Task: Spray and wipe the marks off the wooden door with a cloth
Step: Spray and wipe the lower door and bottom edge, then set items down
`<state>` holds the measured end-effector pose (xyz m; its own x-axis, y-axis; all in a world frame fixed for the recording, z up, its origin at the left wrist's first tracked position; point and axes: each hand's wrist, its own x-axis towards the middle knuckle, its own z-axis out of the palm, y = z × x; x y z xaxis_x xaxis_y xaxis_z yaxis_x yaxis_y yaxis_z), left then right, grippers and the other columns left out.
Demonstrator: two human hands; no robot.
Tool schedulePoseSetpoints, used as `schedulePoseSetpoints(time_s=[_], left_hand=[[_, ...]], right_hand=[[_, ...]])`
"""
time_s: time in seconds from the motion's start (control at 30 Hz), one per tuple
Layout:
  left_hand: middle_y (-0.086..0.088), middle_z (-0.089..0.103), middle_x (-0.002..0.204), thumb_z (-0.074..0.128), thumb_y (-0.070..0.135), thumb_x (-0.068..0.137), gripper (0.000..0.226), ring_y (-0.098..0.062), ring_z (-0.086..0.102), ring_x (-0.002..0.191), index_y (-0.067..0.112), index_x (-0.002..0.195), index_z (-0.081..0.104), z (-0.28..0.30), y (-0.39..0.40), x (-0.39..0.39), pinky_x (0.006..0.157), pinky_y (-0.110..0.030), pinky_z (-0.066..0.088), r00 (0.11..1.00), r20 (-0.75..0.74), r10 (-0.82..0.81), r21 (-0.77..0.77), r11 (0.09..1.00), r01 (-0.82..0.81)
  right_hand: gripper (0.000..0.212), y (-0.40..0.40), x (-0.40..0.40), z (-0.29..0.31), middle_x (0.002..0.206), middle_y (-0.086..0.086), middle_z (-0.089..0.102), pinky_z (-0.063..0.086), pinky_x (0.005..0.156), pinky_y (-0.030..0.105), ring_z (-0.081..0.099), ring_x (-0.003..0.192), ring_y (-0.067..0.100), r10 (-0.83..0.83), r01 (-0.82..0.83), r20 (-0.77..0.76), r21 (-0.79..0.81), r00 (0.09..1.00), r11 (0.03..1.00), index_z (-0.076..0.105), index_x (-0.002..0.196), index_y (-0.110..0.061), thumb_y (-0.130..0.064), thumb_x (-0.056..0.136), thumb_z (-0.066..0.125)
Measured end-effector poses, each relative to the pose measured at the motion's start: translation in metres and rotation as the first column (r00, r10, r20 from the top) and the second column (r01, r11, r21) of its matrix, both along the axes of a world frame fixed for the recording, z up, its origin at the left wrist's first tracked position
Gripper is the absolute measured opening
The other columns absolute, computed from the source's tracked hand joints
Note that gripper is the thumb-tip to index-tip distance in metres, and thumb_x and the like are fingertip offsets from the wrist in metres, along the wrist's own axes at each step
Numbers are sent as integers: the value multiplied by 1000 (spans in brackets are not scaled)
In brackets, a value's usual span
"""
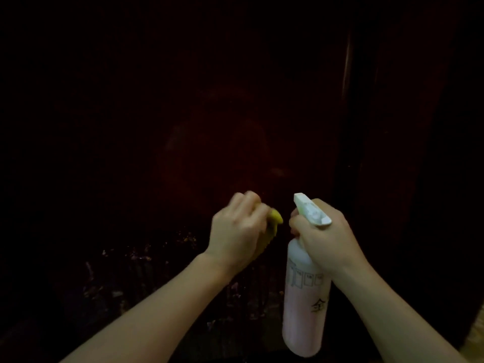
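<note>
The yellow cloth (275,218) is bunched inside the left hand (239,229), and only a small fold of it shows, poking out of the fist at about 3 o'clock from the knuckles; the rest is hidden under the curled fingers. That grip is tight, holding the cloth, and the fist is raised against the dark wooden door (183,127), though it is too dim and blurred to tell whether the cloth itself touches the wood. Just beside it, at 3 o'clock from the cloth and apart from it by a narrow dark gap, stands the spray bottle (305,305), upright and slightly tilted, with a pale pink body, a row of small printed boxes and a dark character on its side. The right hand (327,237) holds it by the neck, fingers curled round under the white spray head (311,209), so this grip is closed on the bottle; the long body hangs down from the hand toward 6 o'clock, and the nozzle points toward 11 o'clock, at the door. On the wood at 6 to 8 o'clock from the left hand, pale speckled marks (136,258) and streaks spread across the lower part of the panel. At 1 o'clock from the bottle a faintly lit vertical edge (347,69) runs up the door's right side. A strip of lighter floor (476,334) shows at the far lower right corner.
</note>
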<state>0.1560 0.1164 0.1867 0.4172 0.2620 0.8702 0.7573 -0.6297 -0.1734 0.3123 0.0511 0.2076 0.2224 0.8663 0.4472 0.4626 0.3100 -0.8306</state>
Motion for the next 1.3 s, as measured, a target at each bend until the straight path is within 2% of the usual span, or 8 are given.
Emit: schedulePoseSetpoints(time_s=[0.1,0.17,0.47,0.63,0.77,1.0,1.1,1.3], left_hand=[[-4,55,96,64,18,86,13,-12,52,81,9,95,66,13,-6,-17,53,-17,44,924,380,38,-52,998,-20],[-3,54,97,67,18,85,16,-10,52,82,8,97,65,19,-7,-24,55,-14,41,880,471,62,-60,997,-39],[-4,58,82,70,6,80,11,-20,50,69,12,73,64,11,-3,-24,40,-26,38,982,133,135,42,989,-142],[-6,60,83,74,8,79,7,-20,55,69,9,78,67,-19,-12,-45,41,-25,43,973,185,139,-84,989,-125],[-3,54,94,62,18,85,14,-9,52,78,7,93,64,-31,-26,-68,58,-7,39,869,481,115,-162,986,-41],[7,44,101,56,15,89,14,3,50,79,13,102,59,-46,-45,-113,59,-7,41,771,576,272,-295,949,-114],[2,46,102,51,12,93,14,13,47,86,17,106,53,-50,-49,-136,69,-4,42,627,692,358,-394,915,-88],[-1,50,105,46,15,97,13,-8,54,85,25,106,45,-55,-51,-185,64,-21,43,348,791,504,-544,839,23]], right_hand=[[8,4,-11,-2,73,-2,61,44,57,29,55,63,9,130,-132,-60,-30,990,991,64,83,-24,-17,82,65],[8,7,-23,-5,65,-9,57,41,53,23,51,56,3,164,-165,-47,-18,985,986,63,79,-23,-16,82,65],[22,17,-51,-15,47,-9,46,35,47,33,43,47,11,-44,40,68,53,997,998,50,53,-31,-28,73,56],[13,16,-55,-19,62,1,52,40,54,37,47,56,14,166,-165,37,-19,985,986,56,69,-10,-13,80,61],[10,18,-66,-22,70,-3,60,43,56,28,55,59,4,272,-275,-44,-81,961,958,65,81,-24,-14,83,65],[15,23,-104,-34,62,-12,55,44,60,34,54,61,8,483,-468,85,-151,872,871,60,69,-24,-22,81,69],[21,29,-125,-40,57,-16,52,40,56,23,49,56,0,499,-477,117,-172,859,862,56,66,-26,-25,82,69],[19,36,-173,-41,58,-10,50,33,53,27,45,56,7,359,-335,335,-130,871,933,39,53,-28,-35,68,49]])
